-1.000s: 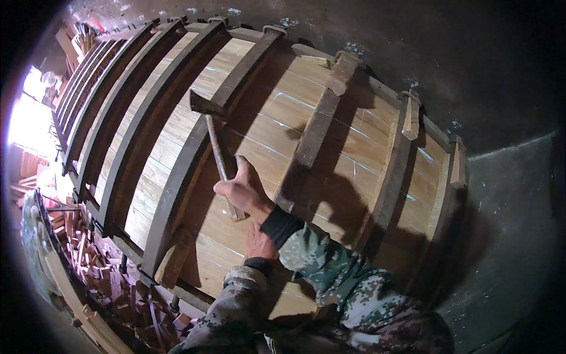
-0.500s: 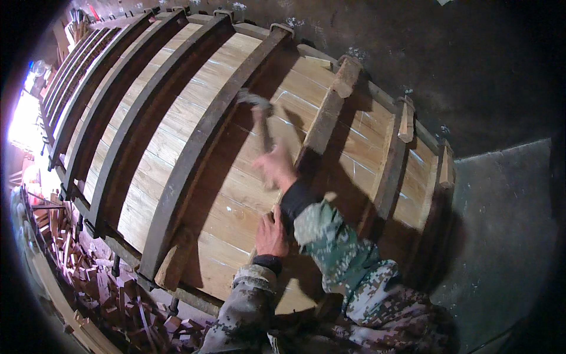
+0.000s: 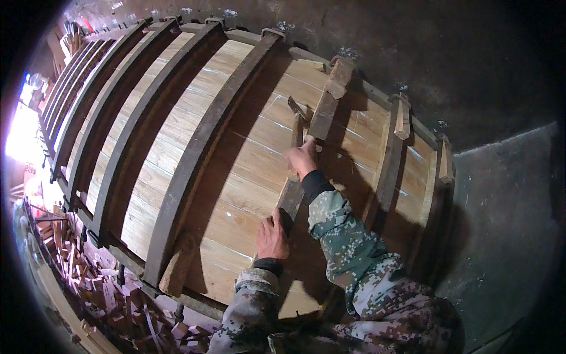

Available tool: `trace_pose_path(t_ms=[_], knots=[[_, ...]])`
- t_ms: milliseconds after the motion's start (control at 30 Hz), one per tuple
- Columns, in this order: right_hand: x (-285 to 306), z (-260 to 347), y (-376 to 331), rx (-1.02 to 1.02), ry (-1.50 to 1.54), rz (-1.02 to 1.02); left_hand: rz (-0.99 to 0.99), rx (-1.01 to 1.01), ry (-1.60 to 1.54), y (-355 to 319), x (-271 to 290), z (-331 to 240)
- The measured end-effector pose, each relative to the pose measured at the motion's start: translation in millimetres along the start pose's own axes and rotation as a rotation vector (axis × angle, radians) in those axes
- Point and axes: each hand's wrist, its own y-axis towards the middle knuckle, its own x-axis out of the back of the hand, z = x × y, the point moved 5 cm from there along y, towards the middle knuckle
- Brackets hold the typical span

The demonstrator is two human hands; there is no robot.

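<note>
A large panel of pale wooden planks [image 3: 236, 171] lies tilted before me, crossed by several dark curved wooden ribs [image 3: 194, 159]. My right hand [image 3: 302, 158] is shut on a hammer [image 3: 298, 118], whose head meets one dark rib [image 3: 323, 115] near its upper end. Lower down, my left hand [image 3: 272, 237] presses flat against the bottom part of that same rib. Both sleeves are camouflage cloth.
Small wooden wedges [image 3: 403, 117] sit on the ribs at the right. A pile of wood scraps [image 3: 100, 295] lies at the lower left. A dark wall [image 3: 448, 53] stands behind, and grey floor [image 3: 507, 236] shows at the right. Bright light glares at the far left.
My right hand has swung the hammer from the left rib across to the rib further right and up. My left hand has stayed low on the panel.
</note>
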Motion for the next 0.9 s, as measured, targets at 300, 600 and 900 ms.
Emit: trace_pose_path(t_ms=[300, 600, 900], knots=[[36.8, -19.3, -63.5, 0.584, -0.078, 0.377, 0.016, 0.037, -0.008, 5.1, 8.3, -7.0], [50.5, 43.3, -66.5, 1.047, -0.605, 0.579, -0.007, 0.085, 0.002, -1.3, -2.8, 2.6], [177.1, 117.9, 94.2, 0.86, -1.395, 0.375, 0.074, 0.18, 0.107, -2.5, -22.1, 13.8]])
